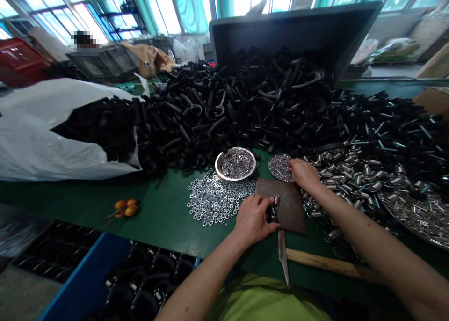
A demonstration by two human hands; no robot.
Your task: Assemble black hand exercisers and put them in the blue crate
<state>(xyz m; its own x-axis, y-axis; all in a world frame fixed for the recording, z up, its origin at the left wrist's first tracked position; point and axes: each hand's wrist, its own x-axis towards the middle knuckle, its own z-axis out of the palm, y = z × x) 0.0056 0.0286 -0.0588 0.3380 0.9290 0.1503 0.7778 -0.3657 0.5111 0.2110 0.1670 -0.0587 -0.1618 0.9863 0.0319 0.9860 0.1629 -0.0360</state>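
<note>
My left hand (253, 219) grips a small black part with a coil spring (276, 200) at its upper end. It holds that part against a flat brown metal plate (293, 207) lying on the bench. Over the rim of a shallow dish of tiny metal pieces (279, 165) is my right hand (303, 173), its fingertips closed together at the pieces. What those fingertips pinch, if anything, is too small to see. A hammer (282, 254) with a wooden handle lies just below the plate, close to my body.
A steel bowl of pins (235, 165) stands behind loose nuts (213, 201). Springs (358, 173) heap to the right, beside a tray of small metal parts (417, 213). Black handles (224, 105) pile up before a grey bin (294, 28). Orange fruits (130, 210) and a blue crate (79, 274) are left.
</note>
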